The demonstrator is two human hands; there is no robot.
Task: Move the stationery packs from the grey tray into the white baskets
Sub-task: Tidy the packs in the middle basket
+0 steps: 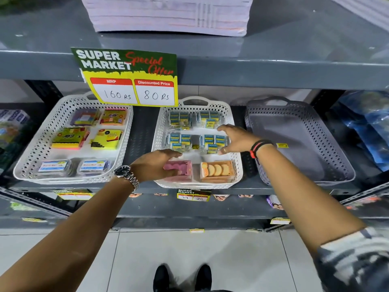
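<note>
Black shoes (182, 278) are seen on the floor below both hands. Left hand (156, 166) is laid open on a pink pack (182, 170), nothing gripped. Right hand (235, 140) is spread open over blue-yellow packs (212, 141) in the middle white basket (236, 165). Grey tray (305, 144) is parked empty just right of the right hand; another white basket (42, 148) is filled left of the left hand.

My left wrist: shiny steel-link watch (126, 175). White perforated plastic baskets (37, 148), matt; grey perforated plastic tray (294, 144), matt, smooth floor. Glossy clear-wrapped eraser packs (181, 142). Painted grey metal shelf (273, 70). Glossy paper price sign (128, 76).
</note>
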